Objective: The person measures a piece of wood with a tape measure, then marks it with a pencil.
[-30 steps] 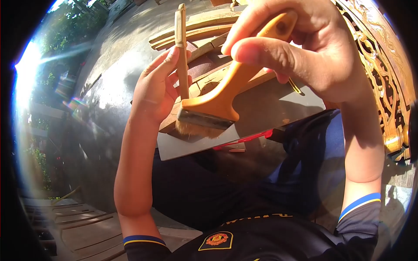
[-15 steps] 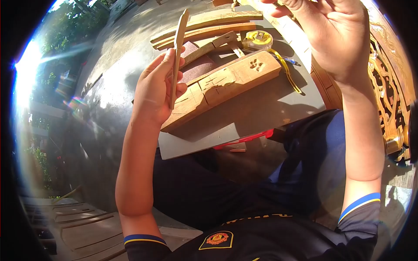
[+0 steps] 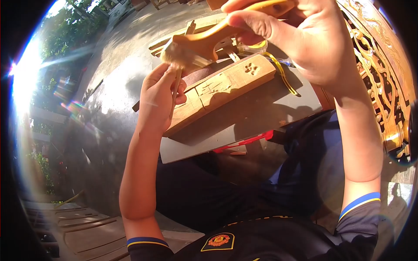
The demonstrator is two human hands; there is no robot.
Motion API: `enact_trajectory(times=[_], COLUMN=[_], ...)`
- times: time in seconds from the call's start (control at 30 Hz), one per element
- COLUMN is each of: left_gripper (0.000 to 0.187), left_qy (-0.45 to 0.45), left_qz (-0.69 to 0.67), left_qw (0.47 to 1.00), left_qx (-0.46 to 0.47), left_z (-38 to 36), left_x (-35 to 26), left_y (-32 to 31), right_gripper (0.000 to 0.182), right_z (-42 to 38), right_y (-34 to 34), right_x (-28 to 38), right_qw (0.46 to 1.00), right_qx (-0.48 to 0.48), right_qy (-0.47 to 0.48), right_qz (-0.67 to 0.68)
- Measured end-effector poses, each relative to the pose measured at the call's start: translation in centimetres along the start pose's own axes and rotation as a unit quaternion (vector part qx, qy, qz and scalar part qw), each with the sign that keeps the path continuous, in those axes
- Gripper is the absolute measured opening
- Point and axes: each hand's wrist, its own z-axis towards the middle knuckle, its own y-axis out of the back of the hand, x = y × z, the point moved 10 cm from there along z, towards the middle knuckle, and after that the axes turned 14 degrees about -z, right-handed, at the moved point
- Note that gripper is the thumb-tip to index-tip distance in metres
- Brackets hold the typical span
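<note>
My left hand [image 3: 154, 102] is closed around a thin wooden strip [image 3: 176, 85], which stands nearly upright. From the upper right, my right hand [image 3: 313, 48] grips the wooden handle of a paintbrush [image 3: 204, 38]. Its pale bristles meet or overlap the strip's top end, just above my left fingers; motion blur hides the exact contact. Below both hands lies a long wooden block [image 3: 226, 89] with marks scored across its top and small carved hollows near its right end. The brush partly covers the pieces behind the block.
A grey table [image 3: 261, 115] carries the block, with more wooden strips [image 3: 157, 48] at its back. A yellow measuring tape [image 3: 284, 75] trails beside the block's right end. Something red [image 3: 252, 140] shows under the front edge. Carved, openwork wooden furniture [image 3: 373, 71] stands at right.
My right hand has moved left and come into fuller view with the paintbrush, whose bristles are now at the strip's top. My left hand still holds the strip, slightly lower.
</note>
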Motion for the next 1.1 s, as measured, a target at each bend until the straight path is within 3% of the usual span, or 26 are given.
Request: enact_trajectory(times=[0.03, 0.13, 0.2, 0.23, 0.27, 0.3, 0.4, 0.5, 0.53, 0.6, 0.77, 0.87, 0.93, 1.1], left_gripper=[0.033, 0.037, 0.042, 0.043, 0.040, 0.037, 0.030, 0.023, 0.020, 0.021, 0.014, 0.010, 0.016, 0.036], left_qy=[-0.005, -0.036, -0.067, -0.093, -0.100, -0.120, -0.176, -0.175, -0.262, -0.338, -0.318, -0.326, -0.305, -0.381], left_qz=[0.008, 0.069, 0.123, 0.200, 0.266, 0.280, 0.285, 0.318, 0.324, 0.408, 0.475, 0.459, 0.476, 0.461], left_qw=[1.000, 0.995, 0.988, 0.973, 0.957, 0.951, 0.941, 0.930, 0.907, 0.845, 0.817, 0.825, 0.822, 0.796], left_qx=[0.013, 0.058, 0.070, 0.064, 0.055, 0.050, 0.041, 0.052, 0.064, 0.072, 0.072, 0.056, 0.064, 0.090], left_z=[-0.2, -0.5, -1.2, -1.1, -1.0, -0.9, -0.7, -1.3, -1.5, -2.9, -3.3, -3.4, -3.3, -4.0], left_x=[-0.6, -1.1, -2.0, -2.0, -2.0, -2.1, -2.6, -3.4, -4.3, -5.6, -5.0, -5.4, -5.5, -5.4], left_y=[-0.6, -1.7, -2.6, -2.4, -2.2, -2.0, -1.8, -2.3, -3.0, -4.2, -4.7, -4.6, -4.9, -5.6], right_gripper=[0.016, 0.019, 0.022, 0.022, 0.024, 0.020, 0.017, 0.022, 0.024, 0.027, 0.041, 0.030, 0.038, 0.033], right_z=[0.5, 0.4, -0.6, -0.9, -0.4, -0.6, -0.6, -0.9, -1.0, -1.3, -2.3, -2.3, -2.3, -2.0], right_y=[0.7, 2.1, -1.5, -2.3, -2.2, -2.8, -3.4, -4.5, -4.7, -5.0, -6.4, -5.9, -5.4, -3.7], right_x=[-1.7, -1.5, -3.6, -2.8, -1.2, -1.3, 0.0, 0.9, 1.3, 2.0, 3.1, 3.5, 2.7, 1.8], right_qw=[0.998, 0.996, 0.981, 0.985, 0.996, 0.993, 0.997, 0.994, 0.994, 0.994, 0.989, 0.994, 0.996, 0.995], right_qx=[-0.042, -0.028, 0.018, 0.036, 0.062, 0.051, 0.055, 0.068, 0.071, 0.082, 0.139, 0.077, 0.070, 0.046], right_qy=[-0.003, -0.004, -0.159, -0.136, -0.065, -0.088, -0.031, -0.005, 0.010, 0.025, 0.049, 0.075, 0.057, 0.054], right_qz=[-0.057, -0.079, 0.110, 0.101, 0.010, 0.059, 0.053, 0.086, 0.079, 0.074, 0.034, 0.020, -0.030, -0.067])
